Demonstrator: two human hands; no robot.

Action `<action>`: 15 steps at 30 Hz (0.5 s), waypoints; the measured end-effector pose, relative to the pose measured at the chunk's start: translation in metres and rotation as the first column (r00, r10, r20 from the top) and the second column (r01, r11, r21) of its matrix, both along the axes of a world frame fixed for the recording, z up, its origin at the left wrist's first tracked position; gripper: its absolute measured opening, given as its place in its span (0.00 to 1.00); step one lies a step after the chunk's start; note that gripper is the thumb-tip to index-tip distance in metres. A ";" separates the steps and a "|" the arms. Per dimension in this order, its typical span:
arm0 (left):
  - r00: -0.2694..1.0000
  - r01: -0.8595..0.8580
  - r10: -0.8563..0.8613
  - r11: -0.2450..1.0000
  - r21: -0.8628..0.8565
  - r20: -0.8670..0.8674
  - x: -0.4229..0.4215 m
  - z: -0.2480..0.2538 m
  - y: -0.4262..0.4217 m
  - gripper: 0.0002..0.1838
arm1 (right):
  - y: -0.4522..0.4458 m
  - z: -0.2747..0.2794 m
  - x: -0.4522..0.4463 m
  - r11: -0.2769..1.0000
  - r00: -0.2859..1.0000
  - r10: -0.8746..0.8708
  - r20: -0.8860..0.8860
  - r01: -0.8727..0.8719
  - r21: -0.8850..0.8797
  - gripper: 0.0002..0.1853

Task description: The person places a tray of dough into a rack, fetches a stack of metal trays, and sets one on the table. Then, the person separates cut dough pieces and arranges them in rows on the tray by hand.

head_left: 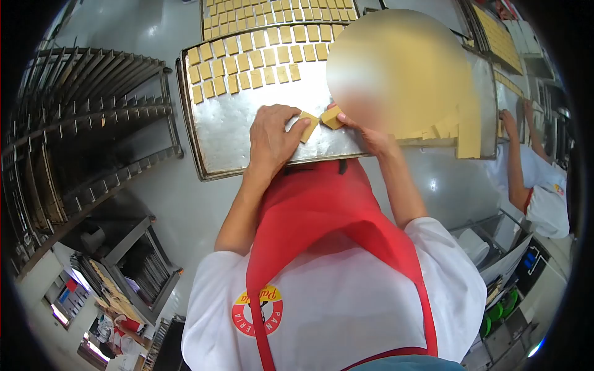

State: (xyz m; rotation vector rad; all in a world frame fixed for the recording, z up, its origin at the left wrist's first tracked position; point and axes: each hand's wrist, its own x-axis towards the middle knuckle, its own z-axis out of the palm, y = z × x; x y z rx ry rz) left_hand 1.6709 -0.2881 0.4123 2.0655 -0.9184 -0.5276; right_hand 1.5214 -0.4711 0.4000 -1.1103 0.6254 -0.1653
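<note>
Just above the near part of a metal tray (223, 145), my left hand (275, 136) has its thumb and fingers around a pale yellow dough piece (308, 128). To its right, my right hand (365, 131) pinches another dough piece (331, 117), which is tilted. The two pieces are close together, with a small gap between them. Rows of similar rectangular pieces (243, 62) lie along the far side of the tray. A large blurred disc hides the tray's right part and some of the dough strips (468, 133) there.
A second tray of pieces (278, 13) lies beyond. Metal racks (93, 111) stand at the left. A co-worker (535, 185) in a white shirt is at the right, with arms at another tray. Another person (127, 334) shows at lower left.
</note>
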 end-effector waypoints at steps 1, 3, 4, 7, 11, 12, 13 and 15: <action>0.937 0.062 -0.051 0.998 -0.020 0.345 0.001 0.000 0.000 0.18 | -0.001 -0.001 0.000 1.000 1.000 -0.003 0.000 0.003 0.001 0.23; 0.975 0.038 -0.027 0.998 -0.049 0.221 0.001 0.002 -0.002 0.20 | -0.003 -0.002 -0.001 1.000 0.999 0.014 0.034 -0.014 0.005 0.21; 0.996 0.007 0.000 0.997 -0.075 0.093 0.000 0.007 -0.006 0.22 | -0.002 -0.003 -0.001 1.000 0.999 0.014 0.034 -0.014 0.005 0.21; 1.000 -0.013 0.013 0.986 -0.166 -0.003 -0.005 0.015 -0.025 0.22 | -0.001 -0.003 0.002 0.999 1.000 -0.022 0.018 0.021 0.035 0.21; 0.945 -0.017 -0.024 0.992 -0.122 -0.327 -0.013 0.028 -0.045 0.23 | 0.000 -0.002 0.002 0.970 0.982 -0.123 0.145 0.088 0.225 0.22; 0.828 -0.110 -0.036 0.968 -0.226 -0.560 -0.013 0.022 -0.049 0.23 | -0.001 -0.003 0.002 0.951 0.967 -0.172 0.189 0.113 0.286 0.22; 0.655 -0.225 -0.082 0.928 -0.298 -0.751 -0.013 0.018 -0.052 0.23 | -0.003 -0.004 0.002 0.951 0.966 -0.175 0.189 0.116 0.287 0.22; 0.546 -0.272 -0.111 0.914 -0.302 -0.830 -0.008 0.011 -0.052 0.23 | -0.008 -0.003 0.003 0.898 0.950 -0.262 0.173 0.174 0.403 0.22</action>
